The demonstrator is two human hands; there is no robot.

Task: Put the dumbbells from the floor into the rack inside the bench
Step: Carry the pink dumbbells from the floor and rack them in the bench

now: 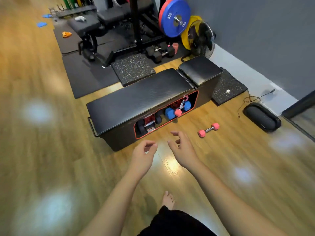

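Both hands hang empty over the floor in front of the bench. The right hand [183,147] has its fingers loosely curled and spread, nothing between them; the left hand [144,153] is half-curled, thumb near the fingertips, also holding nothing. The one dumbbell [208,130] left on the floor, a small pink one, lies out to the right of the right hand and a little farther from the person, clear of it. Its long axis runs slantwise, the near head toward the hand, the far head angled up and away to the right, roughly in line with the front of the bench [136,97]. The right hand is plainly the nearer; the left would have to cross over. The rack [167,114] opening sits just beyond both hands, already holding blue, black and pink weights, so the carry back looks short.
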